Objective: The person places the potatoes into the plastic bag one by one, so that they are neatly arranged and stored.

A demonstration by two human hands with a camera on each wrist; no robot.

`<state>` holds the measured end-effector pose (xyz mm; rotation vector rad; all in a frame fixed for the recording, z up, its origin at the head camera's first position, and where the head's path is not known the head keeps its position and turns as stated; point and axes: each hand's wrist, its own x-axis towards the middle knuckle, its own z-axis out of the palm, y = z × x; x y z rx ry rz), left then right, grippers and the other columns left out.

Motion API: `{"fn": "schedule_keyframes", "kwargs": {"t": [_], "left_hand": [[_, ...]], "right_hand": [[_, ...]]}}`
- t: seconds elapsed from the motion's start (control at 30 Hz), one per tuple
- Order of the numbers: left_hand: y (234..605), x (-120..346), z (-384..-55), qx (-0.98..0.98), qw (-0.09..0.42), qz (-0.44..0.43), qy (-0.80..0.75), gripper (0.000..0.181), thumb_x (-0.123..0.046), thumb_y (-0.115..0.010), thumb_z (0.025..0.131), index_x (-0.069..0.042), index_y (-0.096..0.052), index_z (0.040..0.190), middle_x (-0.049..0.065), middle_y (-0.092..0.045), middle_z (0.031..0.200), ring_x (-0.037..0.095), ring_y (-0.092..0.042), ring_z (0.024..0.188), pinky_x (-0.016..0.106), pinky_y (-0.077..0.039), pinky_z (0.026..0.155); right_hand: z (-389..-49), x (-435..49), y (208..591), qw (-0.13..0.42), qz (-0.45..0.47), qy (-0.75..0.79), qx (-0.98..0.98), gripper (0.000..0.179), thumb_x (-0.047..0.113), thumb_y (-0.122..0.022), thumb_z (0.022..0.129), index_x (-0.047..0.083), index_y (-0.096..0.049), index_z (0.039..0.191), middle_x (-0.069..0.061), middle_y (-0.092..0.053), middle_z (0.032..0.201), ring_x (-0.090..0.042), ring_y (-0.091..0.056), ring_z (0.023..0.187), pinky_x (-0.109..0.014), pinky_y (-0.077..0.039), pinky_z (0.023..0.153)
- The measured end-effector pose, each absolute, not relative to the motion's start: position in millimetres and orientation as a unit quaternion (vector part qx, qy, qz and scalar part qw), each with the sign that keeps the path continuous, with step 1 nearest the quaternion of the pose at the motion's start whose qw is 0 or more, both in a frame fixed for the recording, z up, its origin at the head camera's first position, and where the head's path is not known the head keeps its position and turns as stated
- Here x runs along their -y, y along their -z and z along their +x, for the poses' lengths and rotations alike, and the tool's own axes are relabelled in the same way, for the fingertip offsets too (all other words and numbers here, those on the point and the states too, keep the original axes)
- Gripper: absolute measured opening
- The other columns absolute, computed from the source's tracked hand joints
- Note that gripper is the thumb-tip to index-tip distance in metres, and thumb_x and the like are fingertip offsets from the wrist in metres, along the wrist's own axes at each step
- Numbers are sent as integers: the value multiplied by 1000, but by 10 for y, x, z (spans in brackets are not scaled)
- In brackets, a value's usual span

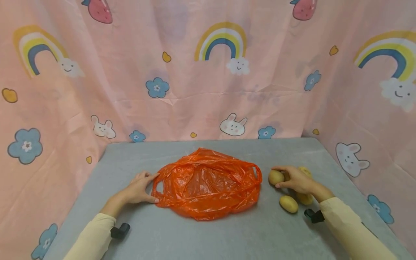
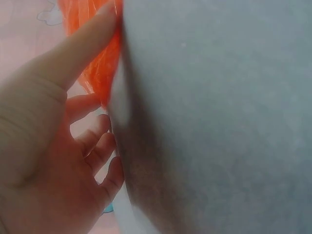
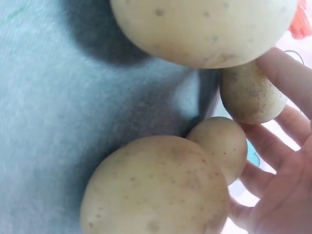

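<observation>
An orange plastic bag lies spread on the table, its mouth gaping upward and a handle loop at each side. My left hand rests at the bag's left handle, thumb and index finger spread apart and touching its edge. In the left wrist view the thumb lies along the orange plastic. To the right of the bag, my right hand grips a brownish potato between thumb and fingers. That potato shows speckled skin in the right wrist view. A yellow potato lies just nearer than this hand.
More potatoes sit under and behind the right hand, partly hidden by it. The grey table is enclosed at the back and sides by a pink curtain printed with rainbows, rabbits and flowers. A dark device is strapped at each wrist.
</observation>
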<state>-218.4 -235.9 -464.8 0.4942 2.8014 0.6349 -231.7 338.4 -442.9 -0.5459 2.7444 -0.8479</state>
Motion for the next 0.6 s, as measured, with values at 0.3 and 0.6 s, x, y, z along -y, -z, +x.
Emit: {"fn": "schedule_keyframes", "kwargs": {"t": [0.3,0.6], "left_hand": [[4677,2360,-2211,-954,113,164,-222,102,-46,-90,71,-7,-43,153,20,-49,133,36,-45,119,60,-41,99],[4715,2374,-2238,-955,116,151,-227,103,-48,-90,70,-8,-44,153,19,-48,136,37,-44,121,61,-40,101]], "right_hand": [[-2291,-3320,4285,60,-163,295,-940,66,25,-80,87,-1,-54,143,-28,-53,145,-52,-52,130,-67,-44,100],[-2330,-3173,4141,41,-180,301,-936,65,27,-78,89,3,-53,144,-25,-54,147,-46,-50,132,-68,-38,104]]}}
